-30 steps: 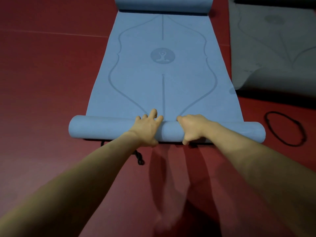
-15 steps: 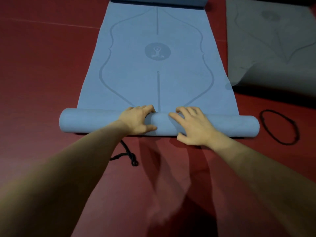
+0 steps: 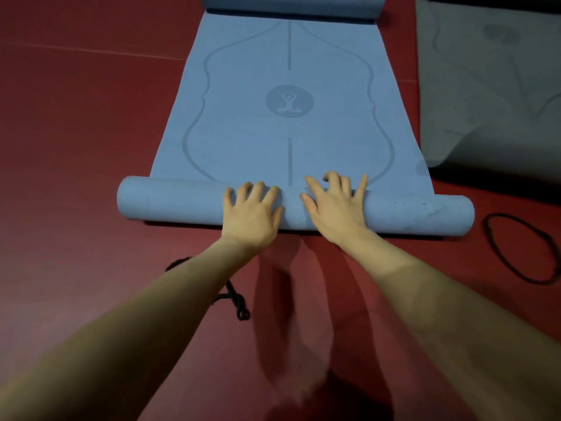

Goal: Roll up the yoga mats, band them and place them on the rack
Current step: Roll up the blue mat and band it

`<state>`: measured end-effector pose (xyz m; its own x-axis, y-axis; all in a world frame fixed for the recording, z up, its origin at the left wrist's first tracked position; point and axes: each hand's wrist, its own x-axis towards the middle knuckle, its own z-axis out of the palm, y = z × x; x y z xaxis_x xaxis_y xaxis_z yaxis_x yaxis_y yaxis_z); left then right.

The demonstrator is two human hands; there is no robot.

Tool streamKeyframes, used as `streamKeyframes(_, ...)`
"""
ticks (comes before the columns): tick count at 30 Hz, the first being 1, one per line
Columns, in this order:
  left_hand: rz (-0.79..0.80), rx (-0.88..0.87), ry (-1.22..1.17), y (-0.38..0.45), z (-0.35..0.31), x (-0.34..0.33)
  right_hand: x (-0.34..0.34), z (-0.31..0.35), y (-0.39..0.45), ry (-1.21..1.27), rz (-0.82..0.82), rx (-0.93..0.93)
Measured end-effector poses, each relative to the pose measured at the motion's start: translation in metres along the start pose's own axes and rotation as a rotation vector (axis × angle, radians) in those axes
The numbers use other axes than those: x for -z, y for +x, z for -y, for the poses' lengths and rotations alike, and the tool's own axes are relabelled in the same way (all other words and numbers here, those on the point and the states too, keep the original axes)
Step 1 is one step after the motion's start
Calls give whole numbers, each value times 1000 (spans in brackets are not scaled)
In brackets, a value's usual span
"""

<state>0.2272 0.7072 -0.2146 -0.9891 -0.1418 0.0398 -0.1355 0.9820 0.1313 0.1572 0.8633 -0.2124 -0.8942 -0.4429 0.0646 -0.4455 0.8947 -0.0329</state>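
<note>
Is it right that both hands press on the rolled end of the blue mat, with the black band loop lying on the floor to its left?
Not quite. In the head view the left hand and right hand do press the blue mat roll, but the black band loop lies on the floor to its right.

Left hand (image 3: 253, 215) and right hand (image 3: 335, 208) press flat on the blue mat (image 3: 288, 123) roll (fingers spread) on the red floor (image 3: 76, 132)

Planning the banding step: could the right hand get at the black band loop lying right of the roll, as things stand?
Probably yes. The black band loop lies in the open on the red floor, just past the roll's right end, nothing covering it. The right hand would first have to leave the roll.
</note>
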Motion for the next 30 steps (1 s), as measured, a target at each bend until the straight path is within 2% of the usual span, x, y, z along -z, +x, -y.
streamKeyframes(2, 23, 55, -2, 19, -1, 4, -5, -1, -9, -10, -204, 73)
streamKeyframes(4, 57, 80, 37, 36, -2, 6, -13, -8, -17, -56, -247, 194)
streamKeyframes(6, 64, 75, 61, 47, -2, 6, -14, -13, -17, -95, -157, 223)
streamKeyframes(8, -1, 48, 18, 50, 0, 5, -9, -15, -6, -124, -19, 193)
streamKeyframes(10, -54, -51, 12, 47, 4, 4, -4, -14, 14, -135, 110, 160)
streamKeyframes(13, 143, -92, 93, 52, 7, 4, 2, -14, 41, -164, 215, 122)
streamKeyframes(21, 185, -120, 380, 85, 6, 7, 4, -10, 60, -208, 244, 68)
streamKeyframes(30, 200, -237, 415, 50, 8, 22, 9, -8, 25, -238, 217, 196)
